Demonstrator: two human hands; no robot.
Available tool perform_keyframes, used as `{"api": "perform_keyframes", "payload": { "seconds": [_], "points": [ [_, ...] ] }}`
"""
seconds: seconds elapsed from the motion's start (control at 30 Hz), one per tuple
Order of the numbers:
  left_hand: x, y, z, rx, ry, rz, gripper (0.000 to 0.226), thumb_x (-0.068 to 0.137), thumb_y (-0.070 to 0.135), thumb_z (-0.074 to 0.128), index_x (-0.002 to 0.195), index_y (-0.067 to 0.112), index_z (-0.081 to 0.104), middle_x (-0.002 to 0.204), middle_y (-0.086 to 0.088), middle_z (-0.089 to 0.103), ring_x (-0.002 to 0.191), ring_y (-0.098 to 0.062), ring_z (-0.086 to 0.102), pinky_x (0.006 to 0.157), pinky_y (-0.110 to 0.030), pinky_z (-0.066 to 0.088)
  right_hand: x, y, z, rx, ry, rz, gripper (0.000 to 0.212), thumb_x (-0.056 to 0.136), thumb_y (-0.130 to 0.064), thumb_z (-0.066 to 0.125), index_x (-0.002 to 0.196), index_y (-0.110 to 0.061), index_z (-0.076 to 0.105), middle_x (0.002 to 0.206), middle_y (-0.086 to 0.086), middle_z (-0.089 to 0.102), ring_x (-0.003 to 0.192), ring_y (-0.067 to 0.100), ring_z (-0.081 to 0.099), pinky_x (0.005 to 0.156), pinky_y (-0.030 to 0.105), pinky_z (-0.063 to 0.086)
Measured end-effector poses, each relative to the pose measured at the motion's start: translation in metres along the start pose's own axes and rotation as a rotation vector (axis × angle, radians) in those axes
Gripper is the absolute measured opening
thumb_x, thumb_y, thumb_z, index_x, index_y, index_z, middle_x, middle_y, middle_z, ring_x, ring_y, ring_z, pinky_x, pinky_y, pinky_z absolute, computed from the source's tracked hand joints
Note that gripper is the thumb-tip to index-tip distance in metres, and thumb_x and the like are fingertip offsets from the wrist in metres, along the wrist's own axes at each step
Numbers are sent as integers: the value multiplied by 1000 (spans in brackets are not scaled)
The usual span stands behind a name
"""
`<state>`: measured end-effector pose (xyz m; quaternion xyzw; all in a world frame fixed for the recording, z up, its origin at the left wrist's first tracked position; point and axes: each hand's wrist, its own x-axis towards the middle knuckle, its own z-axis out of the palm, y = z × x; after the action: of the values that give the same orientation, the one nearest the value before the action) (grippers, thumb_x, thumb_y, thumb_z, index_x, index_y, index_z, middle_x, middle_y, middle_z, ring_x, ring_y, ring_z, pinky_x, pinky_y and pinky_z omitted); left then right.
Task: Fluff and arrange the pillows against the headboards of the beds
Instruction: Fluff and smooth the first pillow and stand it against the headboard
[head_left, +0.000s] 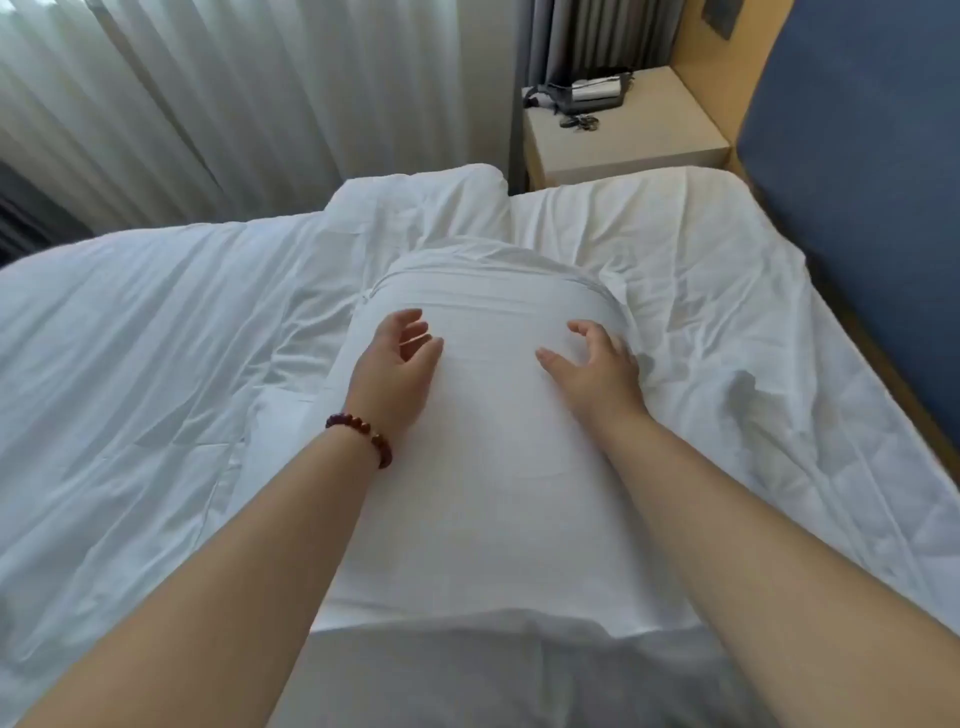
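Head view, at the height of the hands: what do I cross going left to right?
First the white duvet → left hand → right hand → wrinkled sheet → blue headboard.

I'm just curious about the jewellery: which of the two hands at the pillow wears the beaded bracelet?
The left hand: a dark red bead bracelet circles its wrist, while the right hand has a bare wrist.
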<state>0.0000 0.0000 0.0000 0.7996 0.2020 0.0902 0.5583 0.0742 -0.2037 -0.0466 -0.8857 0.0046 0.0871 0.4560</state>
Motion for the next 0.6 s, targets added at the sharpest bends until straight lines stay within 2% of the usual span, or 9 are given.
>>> {"api": "perform_keyframes", "payload": {
  "seconds": [0.1,0.2,0.27,0.4,0.5,0.6],
  "points": [
    [36,-5,-2,525,81,110,43,92,31,57,133,19,53,132,-1,56,121,-17,53,105,-36,41,28,5,4,-219,31,-49,68,84,-60,60,141,-25,44,149,2,38,138,28,31,113,39,24],
    [73,-15,-11,777,37,-41,61,88,51,53,139,18,47,144,-5,47,133,-27,41,110,-45,34,52,8,7,-218,31,20,80,79,-69,58,144,-25,41,151,3,37,138,28,32,112,42,27],
    [96,-23,-19,761,-58,-158,78,82,67,51,142,17,43,145,-7,46,134,-30,41,110,-46,33,66,15,6,-187,22,104,94,72,-76,58,147,-23,35,153,5,35,140,29,32,113,43,28],
    [128,-40,-36,497,-208,-389,106,63,87,52,146,24,40,145,-2,50,129,-25,48,110,-39,34,81,34,9,53,-48,380,124,56,-81,67,154,-25,16,156,11,28,141,32,32,115,44,29],
    [138,-57,-35,471,-216,-468,114,55,92,49,142,18,48,140,-4,54,114,-23,53,95,-31,34,84,47,17,171,-76,467,134,50,-79,73,155,-32,5,157,10,29,140,31,35,114,45,33],
    [140,-70,-31,450,-175,-492,119,47,94,51,139,18,51,136,-6,56,100,-21,50,89,-31,34,87,51,21,133,-90,484,135,50,-80,73,154,-35,-1,155,10,33,137,32,39,111,45,36]
  ]
}}
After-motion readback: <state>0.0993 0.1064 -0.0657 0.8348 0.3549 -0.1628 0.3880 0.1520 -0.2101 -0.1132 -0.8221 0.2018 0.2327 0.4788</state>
